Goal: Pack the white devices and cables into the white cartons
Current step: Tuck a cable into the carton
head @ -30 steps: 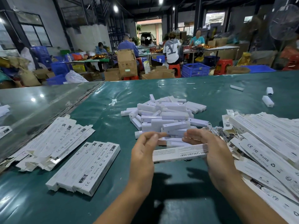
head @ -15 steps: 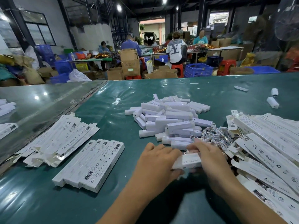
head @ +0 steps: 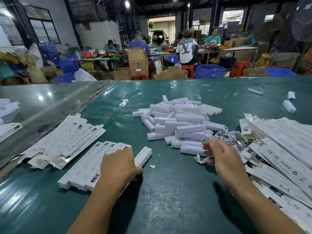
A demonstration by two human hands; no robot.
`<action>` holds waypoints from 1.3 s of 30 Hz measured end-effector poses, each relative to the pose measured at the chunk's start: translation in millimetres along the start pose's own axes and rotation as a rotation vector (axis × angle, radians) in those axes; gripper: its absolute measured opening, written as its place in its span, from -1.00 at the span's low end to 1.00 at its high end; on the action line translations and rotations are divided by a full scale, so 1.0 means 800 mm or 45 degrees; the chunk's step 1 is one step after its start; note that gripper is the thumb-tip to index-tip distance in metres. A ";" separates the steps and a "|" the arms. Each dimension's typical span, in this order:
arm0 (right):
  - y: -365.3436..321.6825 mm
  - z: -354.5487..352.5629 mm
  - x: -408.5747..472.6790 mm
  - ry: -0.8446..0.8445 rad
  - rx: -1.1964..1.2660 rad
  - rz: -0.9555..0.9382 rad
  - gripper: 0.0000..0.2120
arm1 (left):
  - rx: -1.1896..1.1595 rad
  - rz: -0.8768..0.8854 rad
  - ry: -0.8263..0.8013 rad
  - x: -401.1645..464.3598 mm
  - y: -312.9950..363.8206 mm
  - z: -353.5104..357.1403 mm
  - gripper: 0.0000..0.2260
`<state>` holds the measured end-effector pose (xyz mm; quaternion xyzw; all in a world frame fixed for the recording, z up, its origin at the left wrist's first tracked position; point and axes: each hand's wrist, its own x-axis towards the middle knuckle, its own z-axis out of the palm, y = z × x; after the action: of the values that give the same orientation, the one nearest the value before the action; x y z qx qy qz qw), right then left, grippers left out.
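Head view | left grip [head: 119,163] curled on packed carton [head: 143,157] | right grip [head: 219,154] pinching cable [head: 200,160]

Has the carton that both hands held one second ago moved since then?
Yes. The carton has gone left: it now lies on the green table at the right edge of the row of packed cartons, under the left hand, away from the device pile.

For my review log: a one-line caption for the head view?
Left hand sets a carton beside the packed row; right hand picks up a cable.
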<state>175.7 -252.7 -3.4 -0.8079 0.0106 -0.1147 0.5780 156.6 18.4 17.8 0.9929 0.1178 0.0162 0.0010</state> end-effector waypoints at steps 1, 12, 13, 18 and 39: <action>0.000 -0.002 0.001 0.012 -0.027 -0.012 -0.60 | -0.007 -0.022 0.030 0.001 0.000 0.000 -0.66; -0.011 -0.045 0.012 0.367 -0.957 -0.345 -0.87 | -0.246 0.009 0.307 0.011 0.010 0.009 -0.73; -0.015 -0.052 0.013 0.425 -1.011 -0.310 -0.84 | -0.271 0.050 0.336 0.010 0.019 0.013 -0.73; -0.061 -0.093 0.002 0.128 -0.934 -0.134 -0.96 | -0.345 0.250 0.214 0.000 0.057 0.033 -0.74; -0.048 -0.085 -0.052 -0.425 -1.312 -0.229 -0.80 | -0.947 0.728 0.069 -0.033 0.108 0.032 -0.82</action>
<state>117.1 -296.8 46.2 -0.9913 -0.0955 -0.0141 0.0895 152.0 -72.1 -7.7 0.9170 -0.1743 0.0830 0.3490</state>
